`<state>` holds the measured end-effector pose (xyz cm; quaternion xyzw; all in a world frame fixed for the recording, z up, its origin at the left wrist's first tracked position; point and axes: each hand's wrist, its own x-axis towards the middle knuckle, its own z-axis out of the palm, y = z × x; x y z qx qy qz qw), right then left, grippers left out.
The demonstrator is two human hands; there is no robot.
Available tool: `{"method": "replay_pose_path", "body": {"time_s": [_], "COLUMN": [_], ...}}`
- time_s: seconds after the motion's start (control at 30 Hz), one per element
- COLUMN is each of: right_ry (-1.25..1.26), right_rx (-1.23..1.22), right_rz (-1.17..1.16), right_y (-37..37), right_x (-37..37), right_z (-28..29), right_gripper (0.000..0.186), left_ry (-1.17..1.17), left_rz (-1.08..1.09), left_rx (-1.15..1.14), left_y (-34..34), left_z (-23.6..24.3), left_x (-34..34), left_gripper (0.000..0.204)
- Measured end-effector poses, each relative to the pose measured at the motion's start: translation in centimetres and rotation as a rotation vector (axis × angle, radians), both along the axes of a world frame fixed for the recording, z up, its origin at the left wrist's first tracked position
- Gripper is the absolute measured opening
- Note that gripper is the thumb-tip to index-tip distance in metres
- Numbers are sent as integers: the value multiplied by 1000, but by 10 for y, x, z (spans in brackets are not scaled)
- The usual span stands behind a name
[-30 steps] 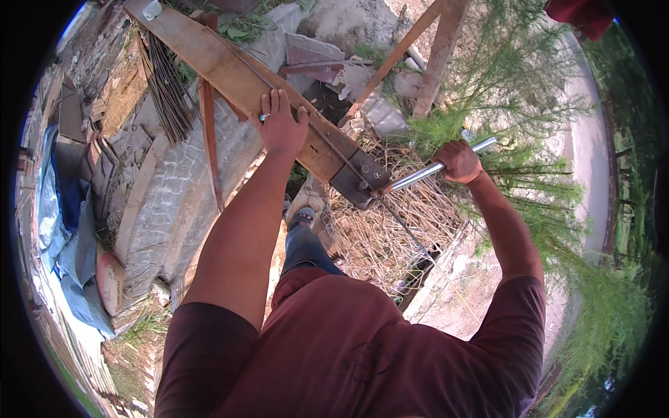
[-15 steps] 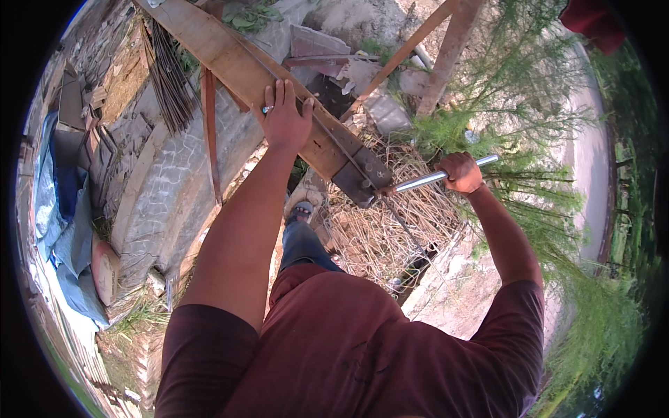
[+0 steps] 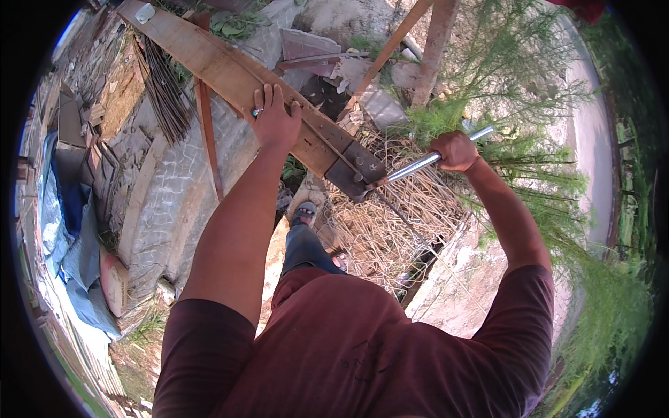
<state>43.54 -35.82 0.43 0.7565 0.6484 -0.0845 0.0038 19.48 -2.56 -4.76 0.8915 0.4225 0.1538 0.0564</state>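
Note:
My left hand lies with fingers stretched out on a long wooden plank, across a thin steel rod that runs lengthwise along it. At the plank's near right end is a dark metal plate with bolt-like pegs. Closed round a silver metal bar is my right hand. The bar's brownish lower end meets the plate's edge beside the rod. Beyond the plate, a thin length of rod slants out over dry stalks.
Wooden legs prop the plank. A bundle of thin rods lies at the left, near a blue tarp. Feathery green branches hang at the right. Dry stalks cover the ground beside my sandalled foot.
My right hand has swung the bar slightly away from me, so it slants more steeply. My left hand stays flat on the plank. The whole view has shifted a little.

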Motion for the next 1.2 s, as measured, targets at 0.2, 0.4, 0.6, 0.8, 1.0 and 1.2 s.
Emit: {"method": "replay_pose_path", "body": {"time_s": [0.2,0.4,0.6,0.8,1.0,1.2], "right_ry": [42,10,8,-43,-6,-1], "right_rx": [83,-26,46,25,-5,203], "right_rz": [13,-75,-53,-17,-67,-44], "right_y": [-13,-16,-12,1,-12,-27], "right_x": [1,-6,-6,1,-8,-21], "right_z": [-16,-14,-11,-5,-12,-16], "right_gripper": [20,17,16,13,14,13], "left_ry": [-52,-27,-51,-97,-95,-31], "left_rz": [10,45,-8,-13,-21,-4], "left_rx": [4,-32,-26,-25,-34,-72], "left_y": [-1,-4,2,4,0,-6], "left_z": [-5,2,-2,-9,-7,6], "left_x": [-1,1,-2,-2,-1,-2], "left_gripper": [65,68,66,62,64,65]}}
